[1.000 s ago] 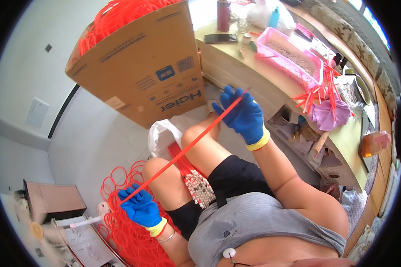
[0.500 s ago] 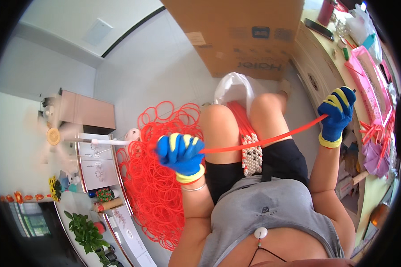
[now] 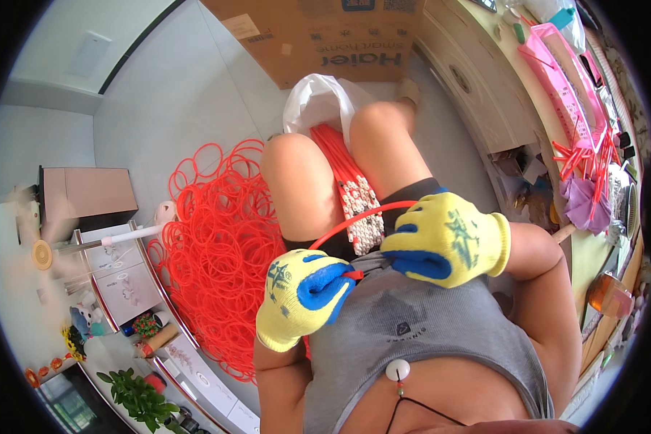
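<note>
My left hand, in a yellow glove with a blue-coated palm, is closed on a red flexible tube. A short red end pokes out by its fingertips. My right hand, gloved alike, has its fingers curled round the tube's other side, and that end is hidden. Between the hands the tube bows upward over my lap. Below the bow, between my thighs, lies a bundle of red strands with many white pieces at their near ends. A white plastic bag stands beyond the bundle, between my knees.
A big heap of red loops covers the floor at my left. Beside it a fan is spinning. Ahead stands a large cardboard box. The counter at right carries a pink basket, red strips and a purple cloth-like item.
My hands have come from wide apart to close together before my belly, backs of the gloves turned up. The tube, nearly straight before, now bends in an arch. The whole view has shifted.
</note>
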The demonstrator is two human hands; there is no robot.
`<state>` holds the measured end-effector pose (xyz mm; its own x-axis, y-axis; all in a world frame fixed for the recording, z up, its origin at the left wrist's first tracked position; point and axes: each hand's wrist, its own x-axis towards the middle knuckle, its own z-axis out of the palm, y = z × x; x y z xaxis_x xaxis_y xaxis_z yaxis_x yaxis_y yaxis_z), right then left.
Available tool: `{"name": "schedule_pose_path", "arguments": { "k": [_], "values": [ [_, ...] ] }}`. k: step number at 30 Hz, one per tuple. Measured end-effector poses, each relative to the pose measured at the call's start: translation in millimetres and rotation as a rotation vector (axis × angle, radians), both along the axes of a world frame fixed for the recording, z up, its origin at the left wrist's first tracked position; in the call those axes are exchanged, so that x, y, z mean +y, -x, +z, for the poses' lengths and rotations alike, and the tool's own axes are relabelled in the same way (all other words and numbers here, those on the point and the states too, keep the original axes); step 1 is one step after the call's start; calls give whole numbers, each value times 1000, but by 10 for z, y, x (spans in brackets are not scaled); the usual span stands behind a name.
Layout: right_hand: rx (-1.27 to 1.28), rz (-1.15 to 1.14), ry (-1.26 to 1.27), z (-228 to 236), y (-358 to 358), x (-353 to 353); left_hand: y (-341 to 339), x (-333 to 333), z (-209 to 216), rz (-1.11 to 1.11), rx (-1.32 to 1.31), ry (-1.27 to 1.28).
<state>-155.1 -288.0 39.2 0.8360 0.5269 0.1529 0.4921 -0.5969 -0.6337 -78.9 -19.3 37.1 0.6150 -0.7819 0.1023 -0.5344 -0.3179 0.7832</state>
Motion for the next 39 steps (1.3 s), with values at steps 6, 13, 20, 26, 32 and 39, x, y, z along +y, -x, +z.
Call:
{"name": "schedule_pose_path", "arguments": {
  "k": [6,13,20,26,32,39],
  "values": [
    [-403,141,130,-303,4,99,85,-34,-20,55,-133,-2],
    [-670,248,-147,-617,-131,134,74,-37,-13,40,-179,-72],
    [-871,660,-544,-1045,-496,48,9,-45,-21,13,-125,19],
    [-929,800,-691,-1354,-551,89,23,-62,-45,-8,-118,11],
    [-336,201,144,-125,-169,178,40,-57,0,-18,-169,-65],
    [-419,74,183,-479,-56,109,14,-132,-61,-19,-130,-47]
  ]
}}
